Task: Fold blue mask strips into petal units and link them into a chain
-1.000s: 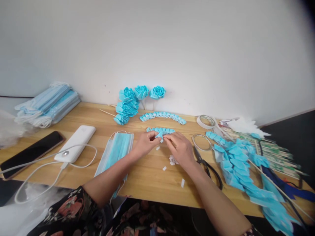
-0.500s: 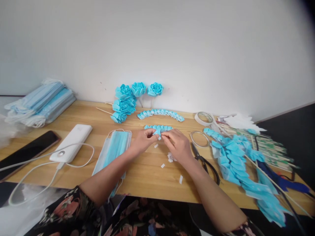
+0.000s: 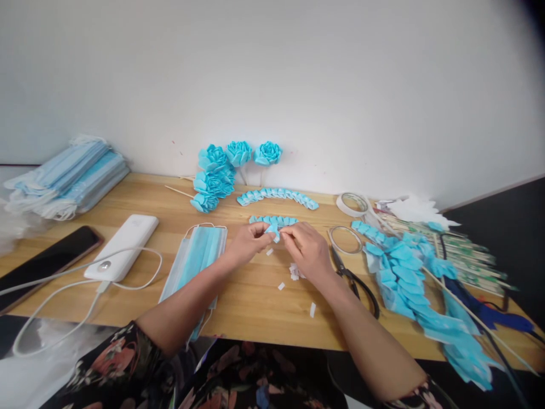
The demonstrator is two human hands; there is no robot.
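Note:
My left hand (image 3: 247, 243) and my right hand (image 3: 307, 249) meet at the middle of the wooden table (image 3: 238, 307), fingers pinched together on a small folded blue petal piece (image 3: 272, 230). Just behind them lies a short row of folded blue petals (image 3: 275, 220), and further back a longer curved row (image 3: 276, 197). Small white paper scraps (image 3: 294, 272) lie under my right hand. A blue face mask (image 3: 196, 258) lies flat beside my left wrist.
Blue mask roses (image 3: 221, 170) on sticks lean at the wall. Black scissors (image 3: 355, 279), two tape rolls (image 3: 351, 203) and a heap of cut blue pieces (image 3: 404, 272) sit right. A power bank (image 3: 123, 238), phone (image 3: 46, 261) and mask stack (image 3: 68, 176) lie left.
Both hands stay pinched on the petal piece with only small finger movements. The view has shifted slightly, so everything sits a little lower-left than before.

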